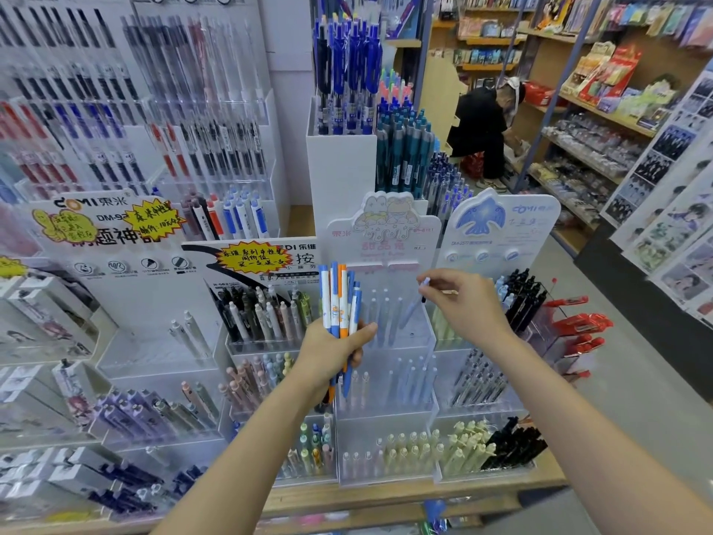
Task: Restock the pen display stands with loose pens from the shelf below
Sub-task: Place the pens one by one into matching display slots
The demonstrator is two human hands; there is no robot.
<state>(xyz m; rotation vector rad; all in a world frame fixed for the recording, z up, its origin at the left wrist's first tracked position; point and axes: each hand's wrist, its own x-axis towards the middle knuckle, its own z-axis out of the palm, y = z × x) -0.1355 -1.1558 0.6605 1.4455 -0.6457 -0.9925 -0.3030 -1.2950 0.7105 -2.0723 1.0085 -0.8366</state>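
One pale pen pinched in R hand fingertips; L hand grips bundle.

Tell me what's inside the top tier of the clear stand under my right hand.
The top tier holds a few pale blue pens. The right hand hides its right corner.

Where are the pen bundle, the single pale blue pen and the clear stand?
pen bundle (339, 303), head view, white barrels above the left hand
pale blue pen (413, 308), head view, mid barrel
clear stand (386, 399), head view, front wall
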